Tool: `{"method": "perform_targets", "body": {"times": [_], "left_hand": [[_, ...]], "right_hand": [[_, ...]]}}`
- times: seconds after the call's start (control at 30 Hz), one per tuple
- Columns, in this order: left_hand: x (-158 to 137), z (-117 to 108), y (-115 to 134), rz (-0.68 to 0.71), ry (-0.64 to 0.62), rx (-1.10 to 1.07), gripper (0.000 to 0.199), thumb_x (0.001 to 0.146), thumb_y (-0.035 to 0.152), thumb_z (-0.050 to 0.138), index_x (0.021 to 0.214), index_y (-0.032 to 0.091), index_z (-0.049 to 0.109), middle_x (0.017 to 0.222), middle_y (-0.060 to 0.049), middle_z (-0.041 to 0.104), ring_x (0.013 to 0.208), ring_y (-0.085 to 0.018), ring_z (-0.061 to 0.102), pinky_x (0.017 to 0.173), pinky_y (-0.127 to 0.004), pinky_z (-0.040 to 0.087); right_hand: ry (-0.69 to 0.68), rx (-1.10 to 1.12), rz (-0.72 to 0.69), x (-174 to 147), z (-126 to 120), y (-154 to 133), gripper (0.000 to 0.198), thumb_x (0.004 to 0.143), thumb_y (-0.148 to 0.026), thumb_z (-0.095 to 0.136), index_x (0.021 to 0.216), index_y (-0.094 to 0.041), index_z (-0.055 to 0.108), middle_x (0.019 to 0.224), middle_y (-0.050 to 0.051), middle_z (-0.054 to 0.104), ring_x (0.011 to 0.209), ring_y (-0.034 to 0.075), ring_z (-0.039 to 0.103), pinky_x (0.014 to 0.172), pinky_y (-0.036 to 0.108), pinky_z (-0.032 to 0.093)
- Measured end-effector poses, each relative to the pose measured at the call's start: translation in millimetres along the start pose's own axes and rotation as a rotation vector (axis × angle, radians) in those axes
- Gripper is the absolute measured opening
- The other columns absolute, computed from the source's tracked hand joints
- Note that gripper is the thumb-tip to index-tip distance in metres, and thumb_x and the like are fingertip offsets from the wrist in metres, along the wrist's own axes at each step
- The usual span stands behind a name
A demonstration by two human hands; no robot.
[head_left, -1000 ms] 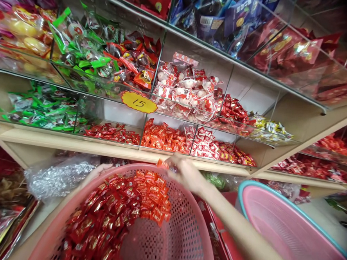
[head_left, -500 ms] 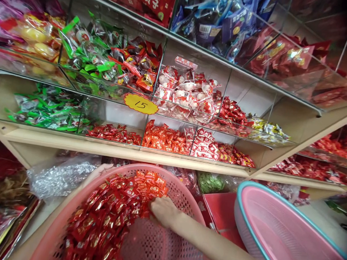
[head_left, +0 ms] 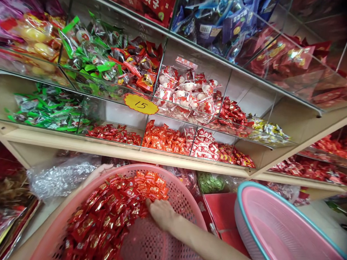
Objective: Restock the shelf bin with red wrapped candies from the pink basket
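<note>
A round pink perforated basket (head_left: 187, 186) tilts before me, with small wrapped candies (head_left: 97, 215) heaped along its left and far sides. Most wrappers are dark red with gold; an orange-red group (head_left: 152, 185) lies at the far end. My right hand (head_left: 161, 213) is inside the basket, against the right edge of the heap. Its thumb points to the candies, and its other fingers look curled, mostly hidden. Around the outside of the left rim reaches my left arm, with my left hand (head_left: 99, 171) closed on the far-left edge, partly behind it.
Glass-fronted shelves (head_left: 125, 152) of sorted candies rise beyond the basket, with a yellow tag (head_left: 141, 104) marked 15. A pink tub with a blue rim (head_left: 295, 235) stands right, beside a red box (head_left: 223, 211). Clear plastic bagging (head_left: 60, 176) lies at left.
My right hand has shifted slightly down and left, and its thumb now stands out more from the fist. My left hand and the basket stay in place.
</note>
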State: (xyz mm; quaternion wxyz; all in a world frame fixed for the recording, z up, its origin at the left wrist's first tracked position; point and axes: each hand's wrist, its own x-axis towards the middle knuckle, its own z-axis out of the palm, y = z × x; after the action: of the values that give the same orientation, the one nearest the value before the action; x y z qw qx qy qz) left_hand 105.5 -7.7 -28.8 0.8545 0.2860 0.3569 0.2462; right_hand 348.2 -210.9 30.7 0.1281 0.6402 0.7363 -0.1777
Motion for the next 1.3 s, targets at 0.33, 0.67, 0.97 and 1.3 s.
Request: {"method": "perform_targets", "body": {"times": [0.33,0.67,0.97,1.3], "left_hand": [[-11,13,2,0.016,-0.013,0.003,0.037,0.095,0.03,0.077,0.126,0.012,0.085,0.09,-0.015,0.09,0.077,-0.033,0.084,0.079,-0.039,0.07],[0,8,1,0.006,0.073,-0.051,0.051,0.09,0.026,0.079,0.138,0.01,0.082,0.105,-0.019,0.091,0.09,-0.037,0.088,0.089,-0.041,0.07],[9,-2,0,0.03,0.059,-0.025,0.04,0.093,0.026,0.077,0.129,0.01,0.083,0.088,-0.013,0.09,0.076,-0.032,0.086,0.08,-0.036,0.069],[0,5,0,0.049,-0.02,0.065,0.025,0.094,0.034,0.074,0.094,0.012,0.085,0.093,-0.014,0.09,0.086,-0.034,0.087,0.09,-0.037,0.068]], "right_hand": [[-0.087,0.05,0.029,-7,-9,-2,0.037,0.106,-0.012,0.06,0.142,-0.015,0.072,0.124,0.019,0.085,0.118,0.033,0.083,0.094,0.039,0.064],[-0.035,0.008,0.129,-3,-14,-5,0.037,0.108,-0.006,0.053,0.137,-0.012,0.074,0.119,0.019,0.086,0.117,0.03,0.084,0.095,0.036,0.065],[0.058,-0.029,0.08,-9,-23,-9,0.028,0.103,-0.013,0.066,0.13,-0.02,0.072,0.11,0.014,0.087,0.104,0.027,0.085,0.084,0.032,0.063],[0.427,-0.017,0.428,-9,-161,54,0.029,0.119,-0.025,0.051,0.138,-0.013,0.07,0.125,0.021,0.084,0.119,0.029,0.082,0.092,0.032,0.059]]}}
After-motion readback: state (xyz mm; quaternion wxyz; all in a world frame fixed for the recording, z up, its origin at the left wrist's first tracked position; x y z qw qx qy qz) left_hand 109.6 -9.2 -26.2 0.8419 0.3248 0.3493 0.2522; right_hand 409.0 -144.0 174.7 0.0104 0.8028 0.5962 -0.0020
